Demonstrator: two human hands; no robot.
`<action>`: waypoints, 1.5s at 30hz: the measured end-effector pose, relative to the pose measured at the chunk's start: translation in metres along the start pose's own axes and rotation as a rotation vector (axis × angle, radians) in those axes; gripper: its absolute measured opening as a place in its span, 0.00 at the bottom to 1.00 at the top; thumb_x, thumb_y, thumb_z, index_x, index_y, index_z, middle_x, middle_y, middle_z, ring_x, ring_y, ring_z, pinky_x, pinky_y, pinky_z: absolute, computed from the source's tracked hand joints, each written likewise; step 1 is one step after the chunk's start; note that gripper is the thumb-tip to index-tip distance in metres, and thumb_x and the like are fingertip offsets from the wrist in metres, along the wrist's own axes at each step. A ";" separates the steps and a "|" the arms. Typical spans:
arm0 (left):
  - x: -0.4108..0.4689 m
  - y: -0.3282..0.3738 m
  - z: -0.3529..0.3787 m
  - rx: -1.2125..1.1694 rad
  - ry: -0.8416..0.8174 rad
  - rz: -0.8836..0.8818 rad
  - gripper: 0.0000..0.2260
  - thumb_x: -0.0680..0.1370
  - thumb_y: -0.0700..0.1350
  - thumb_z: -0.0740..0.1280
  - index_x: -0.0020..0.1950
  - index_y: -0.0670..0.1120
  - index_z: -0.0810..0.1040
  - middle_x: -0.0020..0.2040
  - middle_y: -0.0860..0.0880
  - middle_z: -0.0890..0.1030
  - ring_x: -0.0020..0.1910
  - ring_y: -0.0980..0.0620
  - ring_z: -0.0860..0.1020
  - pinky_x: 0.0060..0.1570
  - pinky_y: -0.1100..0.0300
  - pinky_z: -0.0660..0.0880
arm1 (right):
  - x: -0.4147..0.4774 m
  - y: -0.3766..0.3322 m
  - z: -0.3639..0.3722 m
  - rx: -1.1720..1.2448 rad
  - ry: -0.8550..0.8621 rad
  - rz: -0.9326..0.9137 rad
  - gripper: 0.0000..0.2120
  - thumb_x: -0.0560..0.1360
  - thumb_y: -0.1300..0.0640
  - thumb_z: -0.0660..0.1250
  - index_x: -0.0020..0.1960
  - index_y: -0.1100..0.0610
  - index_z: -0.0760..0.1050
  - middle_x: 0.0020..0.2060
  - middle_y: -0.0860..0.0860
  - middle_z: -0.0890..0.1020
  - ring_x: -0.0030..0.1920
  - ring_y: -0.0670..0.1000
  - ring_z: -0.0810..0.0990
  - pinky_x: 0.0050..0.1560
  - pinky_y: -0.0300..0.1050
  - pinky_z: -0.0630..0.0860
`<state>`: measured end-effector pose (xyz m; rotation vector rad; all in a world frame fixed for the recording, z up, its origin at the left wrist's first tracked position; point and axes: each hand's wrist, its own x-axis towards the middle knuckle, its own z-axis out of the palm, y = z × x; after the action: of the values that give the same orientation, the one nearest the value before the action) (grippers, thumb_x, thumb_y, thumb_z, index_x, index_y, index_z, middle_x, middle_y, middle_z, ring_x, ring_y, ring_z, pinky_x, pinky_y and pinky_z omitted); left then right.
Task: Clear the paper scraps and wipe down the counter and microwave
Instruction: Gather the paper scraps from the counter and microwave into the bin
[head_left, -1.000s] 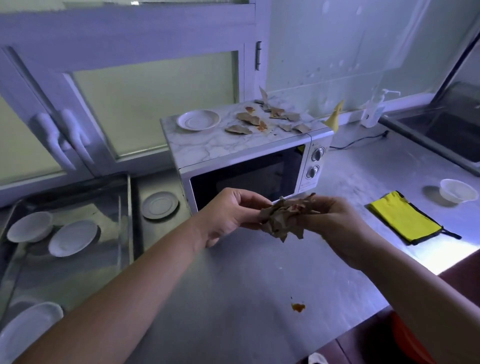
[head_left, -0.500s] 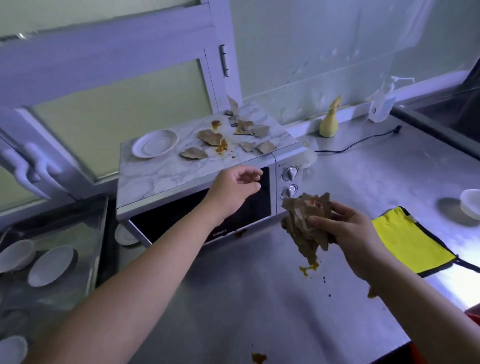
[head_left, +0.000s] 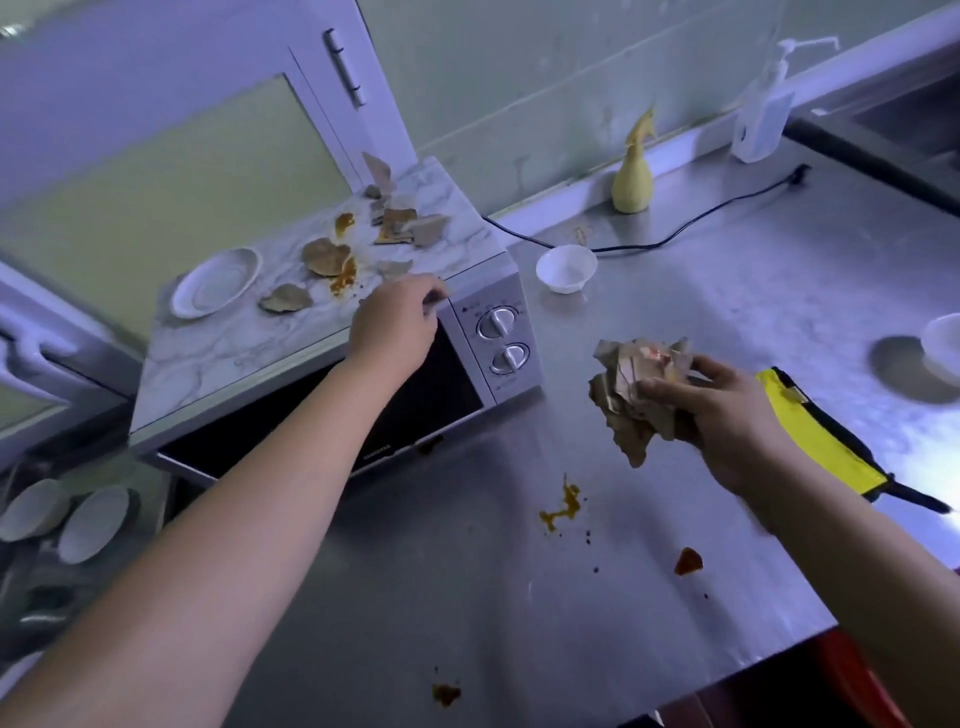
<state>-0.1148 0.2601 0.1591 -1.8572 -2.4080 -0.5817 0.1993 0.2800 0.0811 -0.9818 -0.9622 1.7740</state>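
Several brown paper scraps (head_left: 326, 255) lie on the marble-patterned top of the microwave (head_left: 218, 348), among orange sauce stains (head_left: 345, 275). My left hand (head_left: 396, 323) hovers at the top's front edge, near the scraps. Its fingers are loosely curled and I see nothing held in them. Over the steel counter (head_left: 467, 597), to the right of the microwave's dials, my right hand (head_left: 724, 410) grips a crumpled wad of brown scraps (head_left: 636, 395). A yellow cloth (head_left: 821, 431) lies on the counter behind that hand. Orange smears (head_left: 563, 506) and crumbs mark the counter.
A white saucer (head_left: 215, 283) sits on the microwave top. A small white bowl (head_left: 566, 269) stands beside the microwave and another bowl (head_left: 943, 345) at the right edge. A yellow bottle (head_left: 634, 179), a pump dispenser (head_left: 763, 111) and a black cord (head_left: 691, 228) lie by the wall. Dishes (head_left: 93, 525) rest at lower left.
My left hand let go of the wad and reached up to the microwave top's front edge. My right hand kept the wad and moved right. The view shifted closer and rightward.
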 end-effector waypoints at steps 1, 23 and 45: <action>-0.002 -0.001 -0.001 0.011 0.026 -0.003 0.14 0.77 0.35 0.65 0.57 0.48 0.82 0.56 0.49 0.83 0.53 0.47 0.80 0.52 0.54 0.77 | 0.003 0.002 -0.001 0.004 -0.029 0.025 0.11 0.69 0.67 0.72 0.51 0.66 0.82 0.44 0.68 0.84 0.37 0.69 0.82 0.36 0.61 0.80; -0.131 0.089 0.040 -1.426 -0.381 -0.642 0.08 0.80 0.34 0.63 0.51 0.44 0.81 0.43 0.46 0.85 0.42 0.51 0.83 0.45 0.59 0.81 | -0.018 0.021 0.024 -0.003 -0.149 0.023 0.10 0.71 0.72 0.71 0.47 0.60 0.77 0.30 0.55 0.79 0.30 0.56 0.74 0.27 0.39 0.68; -0.131 0.061 0.032 -1.142 -0.225 -0.461 0.18 0.71 0.30 0.74 0.54 0.49 0.81 0.49 0.43 0.85 0.49 0.50 0.81 0.59 0.50 0.77 | -0.011 0.028 0.052 -0.116 -0.418 0.150 0.11 0.65 0.60 0.76 0.44 0.65 0.82 0.36 0.61 0.83 0.34 0.57 0.80 0.33 0.41 0.74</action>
<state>-0.0142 0.1621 0.1110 -1.5541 -2.9361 -2.2609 0.1477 0.2497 0.0784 -0.7823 -1.2896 2.1195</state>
